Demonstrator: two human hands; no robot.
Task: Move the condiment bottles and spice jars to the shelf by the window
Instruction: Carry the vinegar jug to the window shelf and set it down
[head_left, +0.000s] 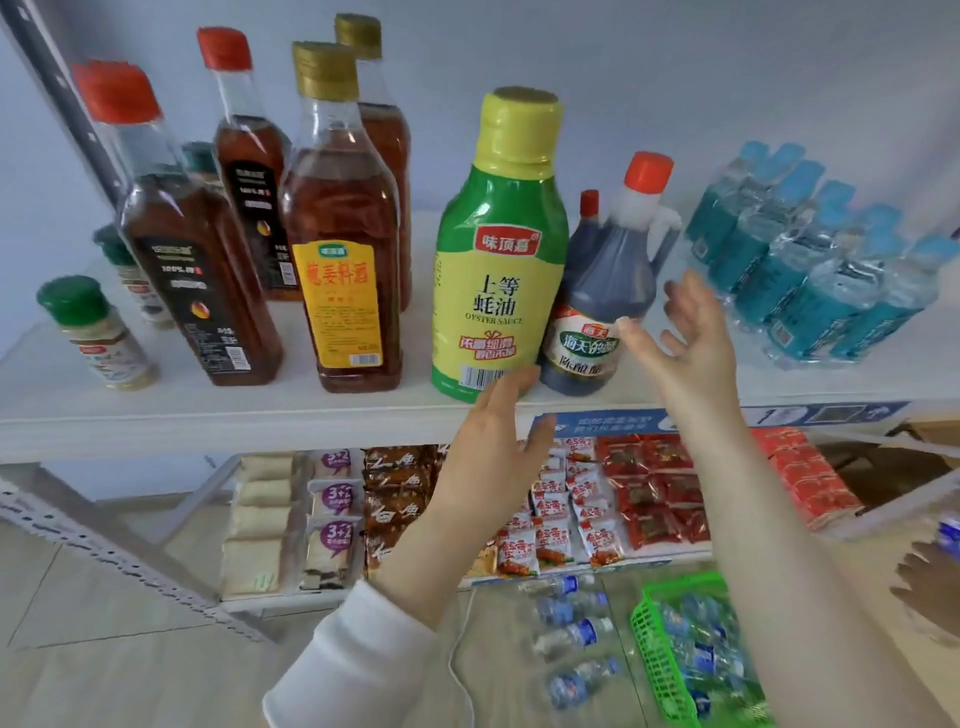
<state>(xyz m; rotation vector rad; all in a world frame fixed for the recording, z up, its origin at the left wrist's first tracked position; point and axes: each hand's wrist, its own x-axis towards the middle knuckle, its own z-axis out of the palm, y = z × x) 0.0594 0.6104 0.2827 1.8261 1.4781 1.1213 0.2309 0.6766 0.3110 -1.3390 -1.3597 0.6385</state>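
Note:
A green and yellow oyster sauce bottle (501, 249) stands upright near the front edge of the white shelf (208, 421). A dark vinegar jug (605, 306) with a red cap stands close beside it on the right. My left hand (493, 441) is open just below the oyster sauce bottle, its fingertips at the bottle's base. My right hand (691, 343) is open with spread fingers right of the vinegar jug, holding nothing. Left of these stand two gold-capped cooking wine bottles (343, 249), two red-capped dark bottles (187, 249) and small green-capped spice jars (98, 332).
A shrink-wrapped pack of blue water bottles (815, 260) lies at the shelf's right. The shelf below holds rows of snack packets (597, 499). On the floor are loose water bottles (571, 634) and a green basket (670, 654). Another person's hand (930, 582) shows at the right edge.

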